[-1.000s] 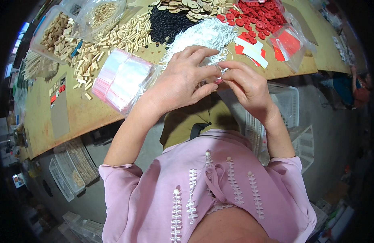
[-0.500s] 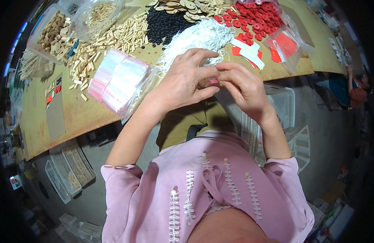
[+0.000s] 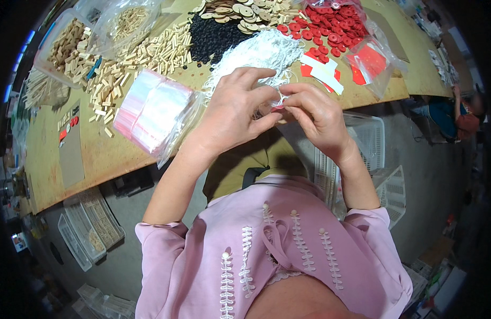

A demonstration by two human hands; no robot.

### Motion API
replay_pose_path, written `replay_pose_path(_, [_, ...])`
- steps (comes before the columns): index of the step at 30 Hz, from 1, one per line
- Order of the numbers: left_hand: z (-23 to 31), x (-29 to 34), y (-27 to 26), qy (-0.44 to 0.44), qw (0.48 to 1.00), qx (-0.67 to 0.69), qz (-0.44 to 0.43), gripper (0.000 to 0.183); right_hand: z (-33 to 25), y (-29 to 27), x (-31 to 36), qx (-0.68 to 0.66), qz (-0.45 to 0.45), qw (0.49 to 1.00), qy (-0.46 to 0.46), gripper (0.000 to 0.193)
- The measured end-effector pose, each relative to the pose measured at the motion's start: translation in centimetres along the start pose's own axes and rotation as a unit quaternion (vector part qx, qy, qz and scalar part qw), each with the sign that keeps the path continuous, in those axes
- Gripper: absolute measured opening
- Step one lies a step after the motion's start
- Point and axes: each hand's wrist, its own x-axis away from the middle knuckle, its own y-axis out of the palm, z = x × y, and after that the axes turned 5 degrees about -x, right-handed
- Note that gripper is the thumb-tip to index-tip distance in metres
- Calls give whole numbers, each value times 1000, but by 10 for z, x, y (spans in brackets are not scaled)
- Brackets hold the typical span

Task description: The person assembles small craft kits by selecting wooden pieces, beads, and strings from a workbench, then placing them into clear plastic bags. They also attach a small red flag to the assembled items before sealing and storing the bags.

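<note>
My left hand [image 3: 237, 106] and my right hand [image 3: 315, 114] meet above my lap at the table's front edge. Between them is a small clear plastic bag [image 3: 277, 108] with a pinkish-red edge, mostly covered by my fingers. The left thumb and fingers curl round it, while the right thumb and fingertips pinch its near side. A bit of white string shows at the right fingertips. Just beyond lies a heap of white elastic string [image 3: 256, 53]. Left of my left wrist rests a stack of clear zip bags [image 3: 152, 109] with pink edges, inside a larger clear bag.
The table holds black beads [image 3: 213, 40], red discs [image 3: 336, 26], wooden discs [image 3: 251, 13], wooden blocks [image 3: 110, 87], white and red slips [image 3: 322, 72] and a bag of red cards [image 3: 369, 61]. Plastic baskets [image 3: 365, 138] stand below at right. A person [image 3: 463, 119] sits far right.
My hands stay together round the small bag; the right fingers have shifted slightly, and white string now shows at their tips. The whole view has shifted a little.
</note>
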Motion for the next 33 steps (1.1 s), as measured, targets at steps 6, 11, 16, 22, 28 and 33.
replay_pose_path(6, [4, -2, -5, 38, 994, -97, -16, 27, 4, -1, 0, 8, 1, 1000, -15, 7])
replay_pose_path(11, [-1, -1, 1, -18, 997, 73, 15, 28, 1, -1, -1, 5, 16, 1000, -14, 7])
replay_pose_path(16, [2, 0, -3, -38, 995, 88, -23, 23, 3, 0, 4, 11, 7, 999, -33, 11])
replay_pose_path(22, [1, -1, -8, -72, 978, 188, -55, 15, 3, -3, 5, -19, 9, 999, -36, 13])
replay_pose_path(28, [-3, 1, -2, -71, 985, 154, 12, 13, 42, -27, 5, 11, 132, 984, 122, 21])
replay_pose_path(33, [-7, 3, 2, -54, 990, 117, 49, 19, 101, -54, 26, 278, 85, 943, 163, 22])
